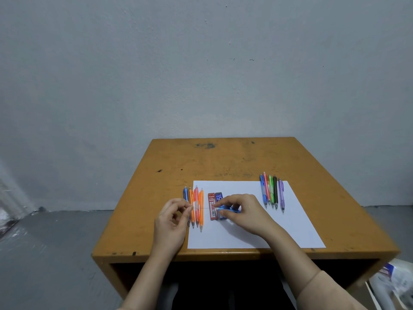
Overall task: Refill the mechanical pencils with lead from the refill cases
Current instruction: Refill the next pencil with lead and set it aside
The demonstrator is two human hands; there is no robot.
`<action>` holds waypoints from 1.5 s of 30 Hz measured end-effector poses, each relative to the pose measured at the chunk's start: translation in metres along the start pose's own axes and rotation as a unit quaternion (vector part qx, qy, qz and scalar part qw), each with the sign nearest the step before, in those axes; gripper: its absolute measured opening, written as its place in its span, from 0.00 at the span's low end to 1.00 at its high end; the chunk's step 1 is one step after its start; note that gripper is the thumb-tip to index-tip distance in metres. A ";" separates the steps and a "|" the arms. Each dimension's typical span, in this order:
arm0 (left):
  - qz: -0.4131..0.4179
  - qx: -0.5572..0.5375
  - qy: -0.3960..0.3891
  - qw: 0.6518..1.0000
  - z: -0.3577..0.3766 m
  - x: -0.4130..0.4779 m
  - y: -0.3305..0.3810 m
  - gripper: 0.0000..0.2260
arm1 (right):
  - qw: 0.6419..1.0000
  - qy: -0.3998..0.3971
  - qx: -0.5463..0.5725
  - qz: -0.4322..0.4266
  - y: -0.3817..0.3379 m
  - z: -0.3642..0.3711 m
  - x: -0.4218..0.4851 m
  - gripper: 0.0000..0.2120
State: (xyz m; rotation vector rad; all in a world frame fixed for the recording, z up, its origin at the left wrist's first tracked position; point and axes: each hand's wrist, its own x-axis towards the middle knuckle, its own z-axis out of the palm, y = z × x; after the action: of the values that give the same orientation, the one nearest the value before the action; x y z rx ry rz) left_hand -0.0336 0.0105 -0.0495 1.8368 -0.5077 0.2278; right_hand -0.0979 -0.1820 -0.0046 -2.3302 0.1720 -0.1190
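Observation:
My right hand (242, 212) grips a blue mechanical pencil (229, 209) held sideways above the white paper (297, 222). My left hand (173, 217) pinches a thin lead (201, 207) that runs level toward the pencil's left end. Under the hands lie a red refill case (211, 205) marked 2B and a blue refill case (219, 199), partly hidden by my right hand. Several orange pencils and a blue one (196, 205) lie in a row at the paper's left edge. Several coloured pencils (271, 191) lie at its top right.
The paper lies on a worn yellow-brown desk (169, 171) that stands against a grey wall. Grey floor lies to the left. A white and blue packet (393, 278) sits on the floor at the lower right, beside the desk.

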 end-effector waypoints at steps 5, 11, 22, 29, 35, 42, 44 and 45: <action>-0.004 0.006 -0.005 1.000 0.000 0.000 -0.001 0.07 | 1.000 0.001 0.006 -0.002 0.000 -0.001 0.000 0.11; -0.001 0.012 -0.005 1.000 0.000 0.000 -0.001 0.09 | 1.000 -0.001 0.005 -0.005 0.000 0.000 -0.001 0.11; -0.001 0.014 -0.005 1.000 0.001 0.000 -0.001 0.10 | 1.000 -0.003 -0.006 -0.003 0.000 0.000 -0.001 0.11; -0.003 0.015 -0.004 1.000 0.001 0.001 -0.002 0.08 | 1.000 -0.002 0.001 -0.009 0.000 -0.001 -0.001 0.11; 0.011 0.008 -0.004 1.000 0.000 0.001 -0.003 0.07 | 1.000 0.000 0.004 0.003 0.002 0.001 0.001 0.11; 0.000 0.007 -0.004 1.000 0.000 0.000 -0.001 0.09 | 1.000 -0.003 0.010 0.000 0.001 0.001 0.000 0.11; -0.001 0.007 -0.008 1.000 0.000 0.000 -0.001 0.09 | 1.000 -0.002 0.013 0.001 0.001 0.001 0.000 0.11; -0.003 0.006 -0.008 1.000 0.000 0.000 -0.001 0.09 | 1.000 -0.002 0.014 0.001 0.001 0.001 0.000 0.11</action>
State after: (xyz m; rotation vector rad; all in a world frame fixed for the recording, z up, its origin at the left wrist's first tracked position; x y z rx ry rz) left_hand -0.0330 0.0108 -0.0502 1.8535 -0.5142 0.2126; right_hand -0.0974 -0.1822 -0.0060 -2.3020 0.1691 -0.1144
